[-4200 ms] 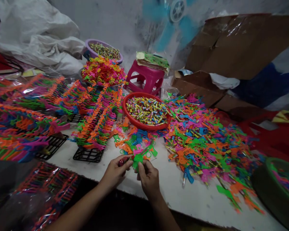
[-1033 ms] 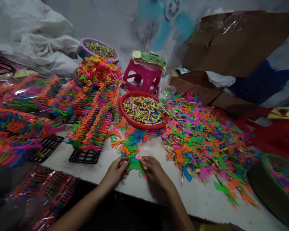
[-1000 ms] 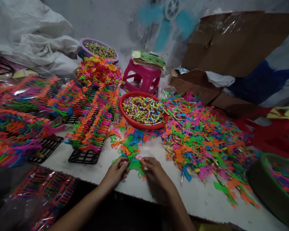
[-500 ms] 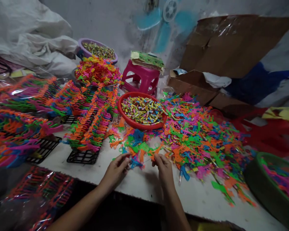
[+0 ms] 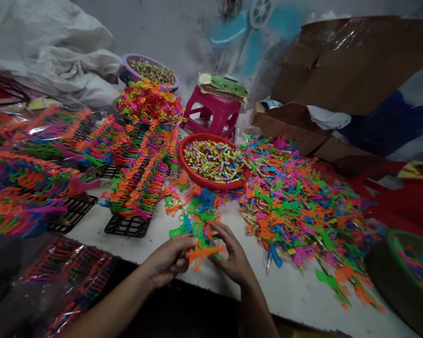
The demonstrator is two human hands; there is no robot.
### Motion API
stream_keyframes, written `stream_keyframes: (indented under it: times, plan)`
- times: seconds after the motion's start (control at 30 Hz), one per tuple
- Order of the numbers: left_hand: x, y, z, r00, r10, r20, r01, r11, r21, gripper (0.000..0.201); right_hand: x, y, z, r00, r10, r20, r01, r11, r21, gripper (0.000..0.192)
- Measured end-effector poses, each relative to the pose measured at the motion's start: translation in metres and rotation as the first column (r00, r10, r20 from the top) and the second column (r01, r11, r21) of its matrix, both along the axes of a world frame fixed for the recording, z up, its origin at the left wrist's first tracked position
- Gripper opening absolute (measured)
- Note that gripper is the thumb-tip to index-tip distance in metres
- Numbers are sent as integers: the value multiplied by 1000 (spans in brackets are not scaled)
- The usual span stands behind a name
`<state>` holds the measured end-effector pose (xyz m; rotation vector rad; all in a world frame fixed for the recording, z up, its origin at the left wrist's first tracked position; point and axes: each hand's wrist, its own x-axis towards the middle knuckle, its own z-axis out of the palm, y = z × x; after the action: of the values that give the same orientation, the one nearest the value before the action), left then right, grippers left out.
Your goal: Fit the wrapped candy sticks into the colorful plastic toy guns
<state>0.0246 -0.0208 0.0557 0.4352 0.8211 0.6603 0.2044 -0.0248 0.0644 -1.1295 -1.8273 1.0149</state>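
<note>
Tabletop [image 5: 289, 291]: orange toy [image 5: 201, 252] newly between hands.

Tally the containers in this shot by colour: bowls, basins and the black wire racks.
Red basin of small wrapped pieces: 1
Purple basin at the back: 1
Green basin at the right edge: 1
Black wire racks showing under the rows of plastic toys (): 3
Total: 6
</note>
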Motion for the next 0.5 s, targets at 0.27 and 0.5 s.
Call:
stream_keyframes:
  times: [0.27, 0.5]
  plan:
    - [9, -1, -11, 995, 76, -64, -64, 982, 180, 37, -21, 6, -2, 858, -491, -150, 475, 870, -130, 28]
    - [15, -1, -16, 983, 158, -97, -113, 926, 361, 39, -46, 1, -13, 814, -495, -303, 396, 855, -334, 29]
